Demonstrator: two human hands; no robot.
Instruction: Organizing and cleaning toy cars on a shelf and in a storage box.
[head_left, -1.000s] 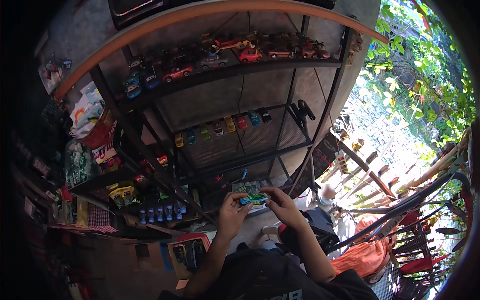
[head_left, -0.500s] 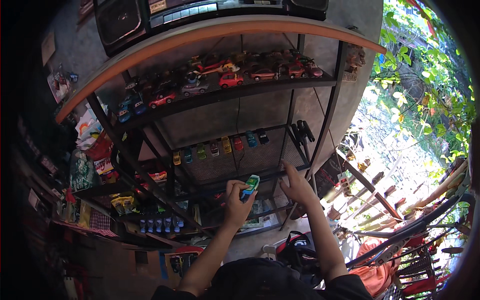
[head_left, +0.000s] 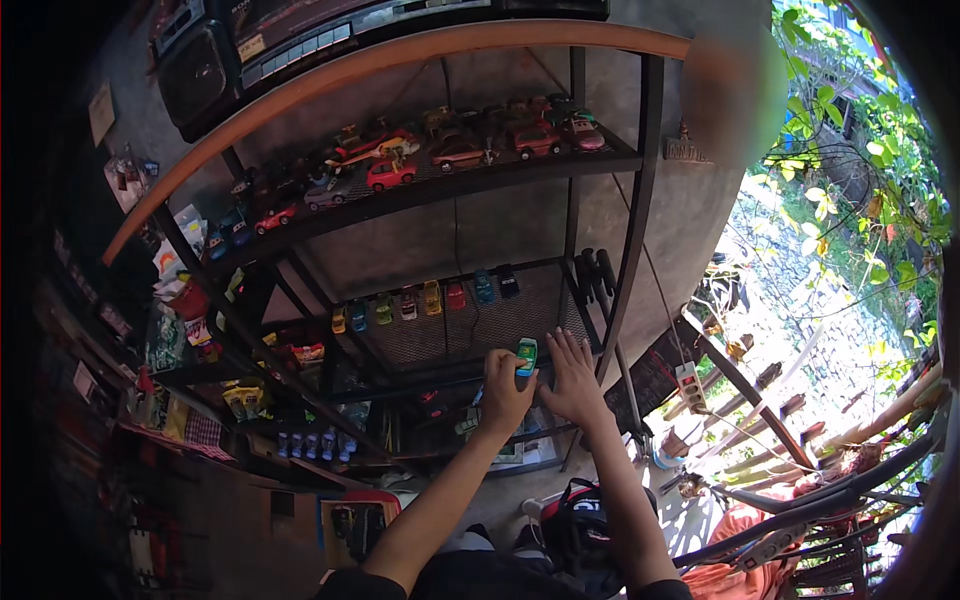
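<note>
Between the thumb and fingers of my left hand point(head_left: 505, 400) is a small green toy car point(head_left: 527, 352), with a blue part showing low on it. Close beside it, my right hand point(head_left: 574, 388) is held with its fingers stretched out and nothing in them. Both hands are in front of the lower mesh shelf point(head_left: 515, 325), near its front edge. Along that shelf stands a row of several toy cars, among them a yellow car point(head_left: 432, 298), a red car point(head_left: 456, 295), a teal car point(head_left: 484, 288) and a black car point(head_left: 509, 282) at the right end.
Above, a dark shelf point(head_left: 470, 178) carries many toy cars, including a red one point(head_left: 390, 174). A radio cassette player point(head_left: 330, 40) rests on the wooden top. Dark metal posts point(head_left: 640, 200) frame the rack. At right are a power strip point(head_left: 690, 387) and plants.
My left hand has moved right with the green toy car. My right hand has come closer to it, its fingers now straightened. The whole view has shifted slightly.
</note>
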